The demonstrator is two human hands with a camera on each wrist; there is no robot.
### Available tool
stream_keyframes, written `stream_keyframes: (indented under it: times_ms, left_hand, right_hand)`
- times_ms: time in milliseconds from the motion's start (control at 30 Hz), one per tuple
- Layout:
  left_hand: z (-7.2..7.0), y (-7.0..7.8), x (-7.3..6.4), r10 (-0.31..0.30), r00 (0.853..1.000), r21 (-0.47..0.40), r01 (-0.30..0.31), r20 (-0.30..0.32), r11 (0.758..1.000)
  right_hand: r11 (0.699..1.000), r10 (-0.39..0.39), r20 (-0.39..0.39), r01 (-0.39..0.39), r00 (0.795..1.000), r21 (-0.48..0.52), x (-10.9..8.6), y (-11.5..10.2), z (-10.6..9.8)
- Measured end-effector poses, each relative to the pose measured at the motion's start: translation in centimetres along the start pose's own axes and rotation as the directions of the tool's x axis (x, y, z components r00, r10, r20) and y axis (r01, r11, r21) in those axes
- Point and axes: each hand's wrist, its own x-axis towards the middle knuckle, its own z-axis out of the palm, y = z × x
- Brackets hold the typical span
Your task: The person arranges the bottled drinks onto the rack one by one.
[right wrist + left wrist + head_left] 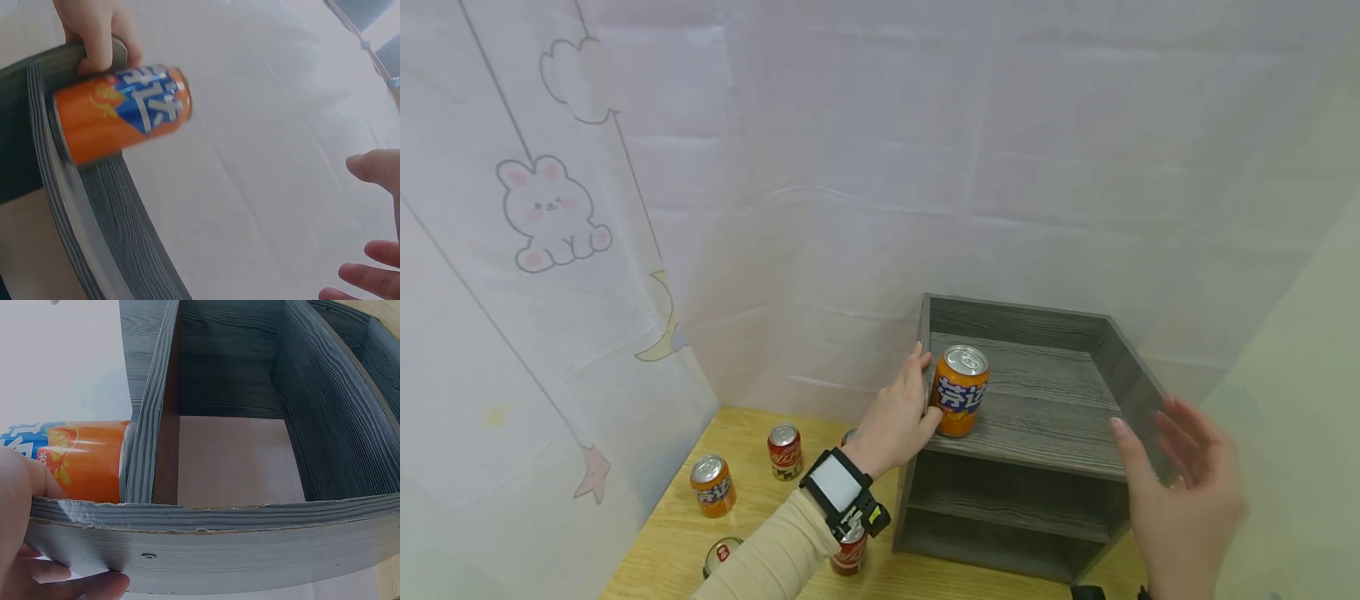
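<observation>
An orange soda can stands upright on the top board of a grey wood-grain shelf unit, at its front left corner. My left hand grips the unit's left side panel, thumb on the inner side beside the can. In the left wrist view the fingers lie along the panel's outer face. Off the shelf's right side, my right hand is held with thumb and fingers spread apart and nothing between them. The right wrist view shows this hand's thumb well away from the can.
On the wooden table, left of the shelf, stand another orange can, a red can, a second red can partly behind my left wrist, and a green can. A pale curtain hangs behind.
</observation>
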Motion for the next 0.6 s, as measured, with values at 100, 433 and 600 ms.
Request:
stream_keyframes:
  times_ms: [100, 433, 600]
  left_hand:
    - [0.0, 0.0, 0.0, 0.003, 1.000, -0.001, -0.003, -0.003, 1.000]
    - [-0.1, 0.2, -0.1, 0.012, 1.000, -0.007, -0.012, -0.009, 1.000]
    - [-0.1, 0.1, 0.0, 0.005, 1.000, -0.014, -0.005, -0.006, 1.000]
  right_hand:
    - [0.999, 0.049, -0.029, -0.050, 0.998, -0.022, 0.2, 0.6, -1.0]
    - [0.972, 0.185, -0.152, -0.203, 0.971, -0.115, 0.3, 4.1, -4.3]
    - [0.946, 0.243, -0.167, -0.272, 0.955, -0.179, 1.0, 5.8, -5.2]
